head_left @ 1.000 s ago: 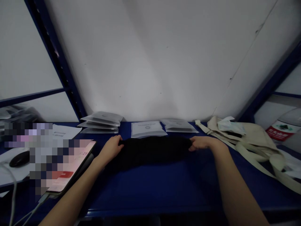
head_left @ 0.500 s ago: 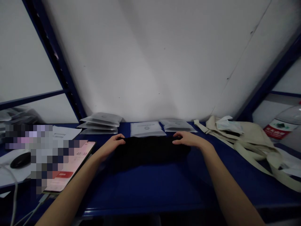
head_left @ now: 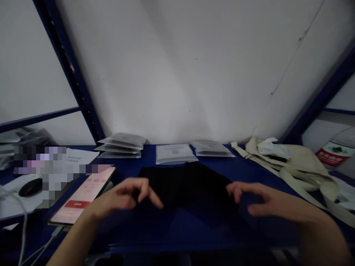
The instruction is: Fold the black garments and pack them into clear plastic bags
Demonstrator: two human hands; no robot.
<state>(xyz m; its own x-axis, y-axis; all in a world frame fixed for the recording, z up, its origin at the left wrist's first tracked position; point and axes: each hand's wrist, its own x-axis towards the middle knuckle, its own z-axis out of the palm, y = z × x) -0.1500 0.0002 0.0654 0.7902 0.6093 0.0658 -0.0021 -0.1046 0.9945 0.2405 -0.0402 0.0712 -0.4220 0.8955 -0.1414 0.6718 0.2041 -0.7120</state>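
A black piece of cloth (head_left: 177,184) lies on the blue tabletop (head_left: 166,229) in front of me; its exact kind is too dark to make out. At its left edge is my left hand (head_left: 130,195), fingers spread and pointing right across the fabric. My right hand (head_left: 257,199) is slightly blurred at the right edge of the cloth, thumb and fingers apart. Its fingertips are close to the fabric; whether they touch it I cannot tell. Behind the cloth lies a flat, frosted zip bag (head_left: 175,154).
Frosted zip bags stand in a stack (head_left: 123,145) at back left, with more bags (head_left: 213,149) at back right. A lit phone (head_left: 83,199) on a cable and a black mouse (head_left: 30,187) are left. A cream cloth bag (head_left: 299,162) and a large bottle (head_left: 337,149) are right.
Both hands have let go of the cloth's far edge and come nearer to me, the right one also outward. The cloth now lies flatter and spreads wider, with its right side slanting down.
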